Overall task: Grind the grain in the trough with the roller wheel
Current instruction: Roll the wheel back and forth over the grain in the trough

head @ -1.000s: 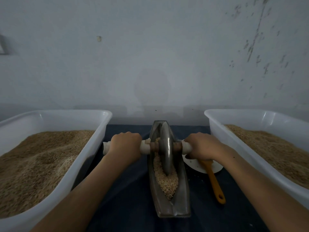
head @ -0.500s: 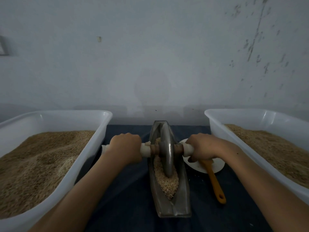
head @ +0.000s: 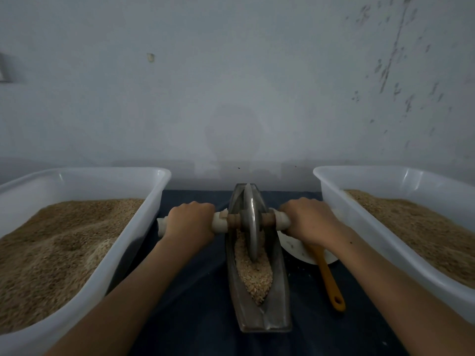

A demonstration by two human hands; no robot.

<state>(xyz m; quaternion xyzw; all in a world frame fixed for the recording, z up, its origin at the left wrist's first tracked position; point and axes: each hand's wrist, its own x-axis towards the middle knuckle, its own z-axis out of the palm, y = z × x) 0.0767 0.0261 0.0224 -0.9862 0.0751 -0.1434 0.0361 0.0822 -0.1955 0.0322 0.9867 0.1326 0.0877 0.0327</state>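
Fingers of both hands wrapped round the axle, wheel sitting in the grain at centre frame.

From the left, my left hand (head: 189,222) and right hand (head: 309,222) each clench the handle either side of the roller wheel (head: 251,224); I'd press evenly, keeping it upright along the trough (head: 279,309) so the grain (head: 253,278) stays under the rim.

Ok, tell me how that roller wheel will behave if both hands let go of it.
The roller wheel is a thin metal disc on edge, so it would probably tip sideways. Its round rim could roll along the trough. It likely feels heavy.
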